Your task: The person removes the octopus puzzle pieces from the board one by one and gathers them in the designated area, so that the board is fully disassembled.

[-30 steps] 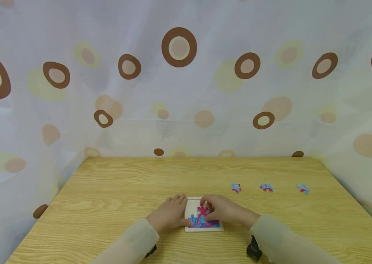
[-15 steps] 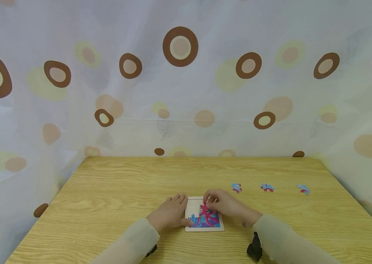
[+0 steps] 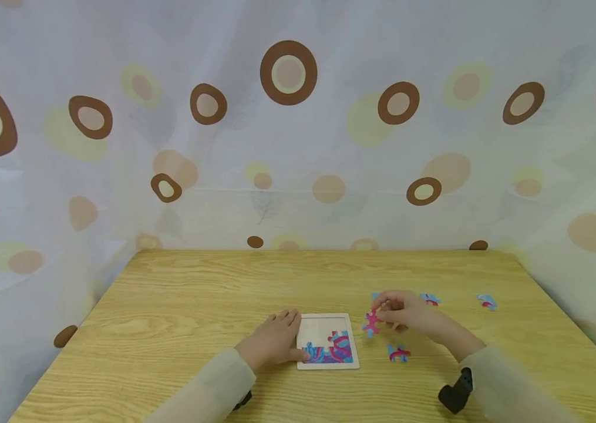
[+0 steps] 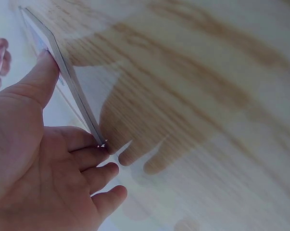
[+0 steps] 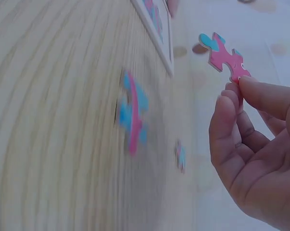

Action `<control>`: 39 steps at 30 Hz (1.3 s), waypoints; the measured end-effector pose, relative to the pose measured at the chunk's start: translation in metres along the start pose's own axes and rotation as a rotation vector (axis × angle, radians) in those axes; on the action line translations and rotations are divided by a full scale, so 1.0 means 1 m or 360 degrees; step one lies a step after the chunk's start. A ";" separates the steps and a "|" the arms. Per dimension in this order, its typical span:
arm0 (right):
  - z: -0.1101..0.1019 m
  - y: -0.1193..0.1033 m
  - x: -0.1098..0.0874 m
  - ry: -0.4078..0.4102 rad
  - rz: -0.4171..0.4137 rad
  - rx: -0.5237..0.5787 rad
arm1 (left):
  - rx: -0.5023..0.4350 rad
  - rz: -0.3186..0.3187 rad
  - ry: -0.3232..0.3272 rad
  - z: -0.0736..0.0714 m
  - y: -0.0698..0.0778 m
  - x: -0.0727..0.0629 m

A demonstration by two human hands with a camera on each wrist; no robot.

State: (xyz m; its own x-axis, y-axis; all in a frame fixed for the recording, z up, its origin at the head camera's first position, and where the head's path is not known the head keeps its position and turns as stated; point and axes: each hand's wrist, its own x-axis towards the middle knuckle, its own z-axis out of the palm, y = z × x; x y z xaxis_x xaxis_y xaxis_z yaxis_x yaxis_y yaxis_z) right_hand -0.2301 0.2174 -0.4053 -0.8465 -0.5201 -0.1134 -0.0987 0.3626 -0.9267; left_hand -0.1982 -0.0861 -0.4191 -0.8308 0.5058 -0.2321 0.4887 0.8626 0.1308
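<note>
In the head view a pale wooden puzzle board (image 3: 323, 319) lies on the table, its lower part filled with blue, purple and pink pieces. My left hand (image 3: 272, 341) rests against its left edge; the left wrist view has the thumb (image 4: 41, 79) over the rim and the other fingers extended by the board's side. To the right of the board, my right hand (image 3: 408, 316) pinches a pink and blue puzzle piece (image 3: 371, 324) between thumb and fingers, off the table. In the right wrist view this puzzle piece (image 5: 224, 55) sticks out from the fingertips.
A blue puzzle piece with a pink stripe (image 3: 398, 353) lies right of the board. Farther back are a puzzle piece (image 3: 430, 299), another at the right (image 3: 486, 302), and one mostly covered by my right hand. A patterned sheet (image 3: 298, 147) surrounds the wooden table (image 3: 197, 282).
My right hand has lifted the pink puzzle piece out of the board and carried it to the right. The striped piece on the table has come into view. My left hand stays in place.
</note>
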 end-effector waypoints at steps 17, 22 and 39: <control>-0.084 0.051 -0.075 -0.0141 0.0086 0.0136 | 0.0002 0.0003 -0.0012 0.001 -0.001 0.000; -0.093 0.061 -0.084 -0.0264 0.0087 0.0230 | -0.0006 0.0007 -0.0010 0.002 -0.001 0.000; -0.091 0.069 -0.083 -0.0127 0.0182 -0.0036 | 0.0024 0.0014 0.0006 0.004 -0.003 0.002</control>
State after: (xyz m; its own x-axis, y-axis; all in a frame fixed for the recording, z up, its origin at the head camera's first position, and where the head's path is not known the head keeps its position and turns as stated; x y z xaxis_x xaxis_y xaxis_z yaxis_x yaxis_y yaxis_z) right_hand -0.2147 0.3564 -0.4275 -0.8086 -0.5340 -0.2470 -0.0163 0.4400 -0.8978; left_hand -0.2005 -0.0873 -0.4234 -0.8276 0.5133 -0.2271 0.4998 0.8580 0.1183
